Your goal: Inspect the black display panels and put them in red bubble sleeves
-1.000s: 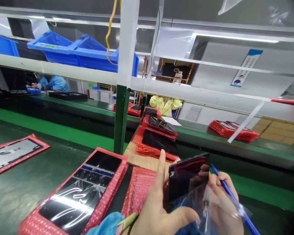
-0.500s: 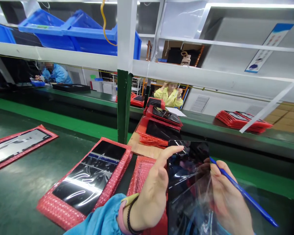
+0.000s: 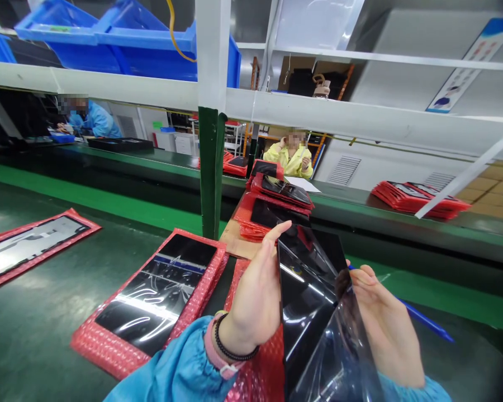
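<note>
A glossy black screen panel [image 3: 308,290], with clear wrinkled film over its lower part, is held tilted up in front of me. My left hand [image 3: 257,290] grips its left edge, index finger stretched along the side and thumb out of sight. At the right edge, my right hand [image 3: 383,318] has its fingers closed on a slim blue pen-like stick [image 3: 427,321] and rests against the panel and film. The stick's near end is hidden behind the fingers. Under my left wrist lies red bubble wrap [image 3: 255,371].
Left of my hands, another black screen [image 3: 159,290] lies on red bubble bags; farther left is a silver panel [image 3: 33,245]. Stacked screens in red bags [image 3: 276,212] sit ahead beside a green post [image 3: 209,173]. Blue bins [image 3: 142,50] stand overhead. Two people work beyond.
The panel's top has tipped away and lower, and my left index finger has come off its face to the edge. My right hand and the blue stick have shifted slightly left.
</note>
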Action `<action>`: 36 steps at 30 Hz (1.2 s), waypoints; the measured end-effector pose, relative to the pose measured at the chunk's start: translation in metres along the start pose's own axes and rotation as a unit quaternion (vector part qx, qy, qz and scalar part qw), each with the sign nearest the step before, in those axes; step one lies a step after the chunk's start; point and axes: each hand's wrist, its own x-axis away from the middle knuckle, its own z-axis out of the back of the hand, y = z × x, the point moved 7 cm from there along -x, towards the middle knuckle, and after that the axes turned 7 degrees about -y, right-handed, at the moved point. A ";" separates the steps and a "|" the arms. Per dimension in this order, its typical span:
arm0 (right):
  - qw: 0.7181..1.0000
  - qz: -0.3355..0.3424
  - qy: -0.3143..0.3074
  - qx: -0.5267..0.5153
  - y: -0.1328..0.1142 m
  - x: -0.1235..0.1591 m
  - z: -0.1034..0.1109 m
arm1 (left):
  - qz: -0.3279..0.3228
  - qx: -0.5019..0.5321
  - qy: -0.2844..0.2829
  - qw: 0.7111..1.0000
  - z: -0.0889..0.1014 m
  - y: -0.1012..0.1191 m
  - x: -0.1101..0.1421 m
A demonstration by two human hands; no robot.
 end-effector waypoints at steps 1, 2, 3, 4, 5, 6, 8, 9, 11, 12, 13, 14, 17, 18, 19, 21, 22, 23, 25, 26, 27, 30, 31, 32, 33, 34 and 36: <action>1.000 -0.002 -0.011 -0.006 -0.001 0.000 -0.003 | -0.001 0.000 0.003 1.000 0.001 0.000 0.000; 1.000 -0.006 -0.018 -0.018 -0.001 0.001 -0.005 | 0.001 0.003 0.003 1.000 0.001 0.000 -0.001; 0.999 -0.013 -0.021 -0.036 -0.001 0.001 -0.006 | 0.008 0.010 0.001 1.000 0.002 -0.001 -0.001; 0.998 -0.020 -0.019 -0.056 0.000 0.001 -0.006 | 0.020 0.021 -0.003 1.000 0.002 -0.003 -0.001; 0.997 -0.026 -0.012 -0.076 0.001 0.001 -0.006 | 0.032 0.034 -0.008 0.999 0.001 -0.005 -0.002; 0.995 -0.030 -0.007 -0.093 0.002 0.001 -0.005 | 0.042 0.044 -0.012 0.998 0.001 -0.006 -0.002; 0.994 -0.033 -0.002 -0.105 0.003 0.001 -0.002 | 0.047 0.052 -0.014 0.997 0.002 -0.006 -0.004; 0.994 -0.033 -0.002 -0.103 0.003 0.000 -0.002 | 0.041 0.048 -0.010 0.998 0.003 -0.006 -0.005; 0.995 -0.034 -0.002 -0.096 0.003 -0.001 0.000 | 0.031 0.039 -0.002 0.999 0.004 -0.005 -0.006; 0.995 -0.032 -0.002 -0.091 0.002 -0.001 0.000 | 0.029 0.036 0.002 0.999 0.005 -0.004 -0.007; 0.996 -0.029 -0.001 -0.086 0.002 -0.002 0.001 | 0.029 0.034 0.003 0.999 0.005 -0.005 -0.007; 0.996 -0.025 0.000 -0.080 0.001 -0.002 0.001 | 0.029 0.034 0.005 0.999 0.005 -0.005 -0.007; 0.998 -0.012 0.001 -0.059 -0.001 -0.004 0.004 | 0.043 0.046 -0.004 0.998 0.004 -0.007 -0.007; 0.999 -0.006 0.003 -0.052 -0.002 -0.005 0.006 | 0.047 0.054 -0.011 0.997 0.003 -0.007 -0.006; 0.999 0.001 0.007 -0.045 -0.002 -0.005 0.008 | 0.050 0.059 -0.020 0.997 0.002 -0.007 -0.006; 0.999 0.017 0.024 -0.032 -0.003 -0.002 0.014 | 0.045 0.061 -0.040 0.996 -0.001 -0.006 -0.005; 0.999 0.025 0.035 -0.024 -0.004 0.000 0.017 | 0.041 0.059 -0.051 0.996 -0.003 -0.005 -0.004; 0.998 0.033 0.047 -0.013 -0.005 0.002 0.019 | 0.035 0.057 -0.062 0.996 -0.005 -0.004 -0.003; 0.997 0.044 0.063 0.009 -0.008 0.008 0.021 | 0.027 0.054 -0.084 0.995 -0.009 -0.002 -0.001; 0.996 0.050 0.068 0.018 -0.009 0.010 0.021 | 0.022 0.052 -0.092 0.994 -0.011 -0.002 0.000; 0.996 0.057 0.069 0.026 -0.011 0.012 0.020 | 0.016 0.049 -0.099 0.994 -0.012 -0.001 0.001; 0.991 0.104 0.042 0.069 -0.018 0.014 0.013 | -0.002 0.039 -0.115 0.993 -0.016 0.001 0.004; 0.988 0.123 0.027 0.089 -0.020 0.015 0.009 | -0.006 0.038 -0.121 0.992 -0.017 0.002 0.006; 0.985 0.137 0.013 0.107 -0.021 0.016 0.006 | -0.010 0.038 -0.128 0.991 -0.019 0.002 0.007; 0.982 0.147 0.002 0.119 -0.021 0.016 0.003 | -0.012 0.039 -0.135 0.990 -0.020 0.002 0.008; 0.980 0.153 -0.003 0.126 -0.021 0.017 0.000 | -0.012 0.040 -0.139 0.989 -0.021 0.001 0.010; 0.975 0.180 -0.012 0.131 -0.023 0.020 -0.005 | -0.011 0.040 -0.141 0.989 -0.021 0.001 0.011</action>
